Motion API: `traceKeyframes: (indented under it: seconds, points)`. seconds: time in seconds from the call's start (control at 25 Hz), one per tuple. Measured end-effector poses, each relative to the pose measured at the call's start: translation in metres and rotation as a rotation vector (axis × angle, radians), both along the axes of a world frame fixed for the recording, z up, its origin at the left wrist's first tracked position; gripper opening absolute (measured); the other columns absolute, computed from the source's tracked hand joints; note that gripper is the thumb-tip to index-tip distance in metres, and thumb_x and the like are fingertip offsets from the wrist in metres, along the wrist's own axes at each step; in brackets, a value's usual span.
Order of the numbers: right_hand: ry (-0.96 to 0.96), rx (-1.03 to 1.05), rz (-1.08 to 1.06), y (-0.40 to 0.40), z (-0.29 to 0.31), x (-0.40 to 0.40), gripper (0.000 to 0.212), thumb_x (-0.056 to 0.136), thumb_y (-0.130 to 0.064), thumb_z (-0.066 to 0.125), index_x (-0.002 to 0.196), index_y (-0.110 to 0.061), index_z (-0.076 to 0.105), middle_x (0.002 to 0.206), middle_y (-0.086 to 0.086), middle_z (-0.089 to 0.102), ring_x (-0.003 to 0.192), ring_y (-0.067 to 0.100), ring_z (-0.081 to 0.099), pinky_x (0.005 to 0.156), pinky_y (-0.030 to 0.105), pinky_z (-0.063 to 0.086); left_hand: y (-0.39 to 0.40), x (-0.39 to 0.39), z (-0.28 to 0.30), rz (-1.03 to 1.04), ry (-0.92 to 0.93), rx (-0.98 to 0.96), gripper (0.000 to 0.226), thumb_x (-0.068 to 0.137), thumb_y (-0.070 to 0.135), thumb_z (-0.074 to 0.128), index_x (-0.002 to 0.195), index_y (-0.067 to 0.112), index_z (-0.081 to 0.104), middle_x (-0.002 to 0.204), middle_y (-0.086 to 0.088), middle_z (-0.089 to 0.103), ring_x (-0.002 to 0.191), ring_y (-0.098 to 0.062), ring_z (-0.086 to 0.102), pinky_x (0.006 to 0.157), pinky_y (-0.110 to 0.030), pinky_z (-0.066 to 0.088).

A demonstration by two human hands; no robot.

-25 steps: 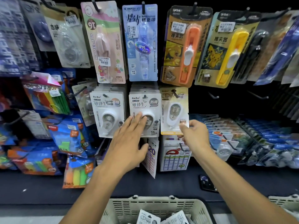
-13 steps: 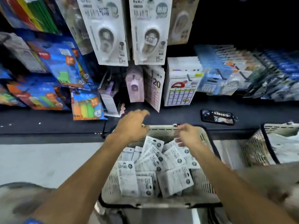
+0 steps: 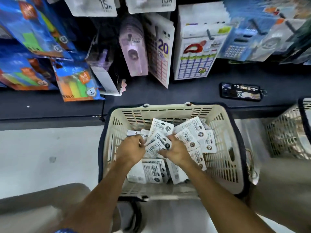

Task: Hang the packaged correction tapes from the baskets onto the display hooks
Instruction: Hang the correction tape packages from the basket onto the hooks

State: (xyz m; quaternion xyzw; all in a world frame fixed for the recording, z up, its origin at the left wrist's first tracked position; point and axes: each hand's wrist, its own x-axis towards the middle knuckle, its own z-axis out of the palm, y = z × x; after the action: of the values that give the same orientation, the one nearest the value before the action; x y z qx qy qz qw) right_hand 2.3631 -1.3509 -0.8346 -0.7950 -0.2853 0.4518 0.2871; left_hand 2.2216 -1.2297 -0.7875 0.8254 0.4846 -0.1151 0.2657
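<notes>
Inside the basket (image 3: pixel 223 148), both hands, left hand (image 3: pixel 132 147) and right hand (image 3: pixel 175 149), curl their fingers onto the correction tape packs (image 3: pixel 159 142) lying between them.

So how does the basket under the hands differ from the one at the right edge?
The middle basket shows whole, with a loose pile of white correction tape packs and both hands, left hand and right hand, down among them. The right basket is cut by the frame; its contents are too blurred to name, and no hand is in it. Both are beige slotted plastic with dark rims.
</notes>
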Motion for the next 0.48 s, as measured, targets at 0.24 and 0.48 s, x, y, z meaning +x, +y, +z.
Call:
traceKeyframes:
  seconds: [0.24,0.48]
  points:
    - [-0.216,-0.112,0.412,-0.008,-0.016,-0.028,0.062,0.085,-0.052,0.074,0.132,-0.018,0.056,0.121,0.005,0.071,0.112,0.027,0.066,0.091,0.034,0.053,0.01,-0.007,-0.008,0.181,-0.138,0.013,0.013,0.091,0.012,0.068,0.09,0.024,0.071,0.091,-0.002,0.079,0.062,-0.004,0.063,0.055,-0.018,0.049]
    - [-0.01,0.128,0.236,-0.024,-0.005,-0.041,0.083,0.087,-0.055,0.069,0.153,-0.038,0.022,0.154,-0.006,0.044,0.132,0.019,0.051,0.107,0.031,0.042,0.004,-0.006,-0.004,0.188,-0.167,-0.004,0.015,0.089,0.012,0.068,0.089,0.026,0.072,0.085,0.001,0.078,0.06,-0.007,0.062,0.048,-0.013,0.036]
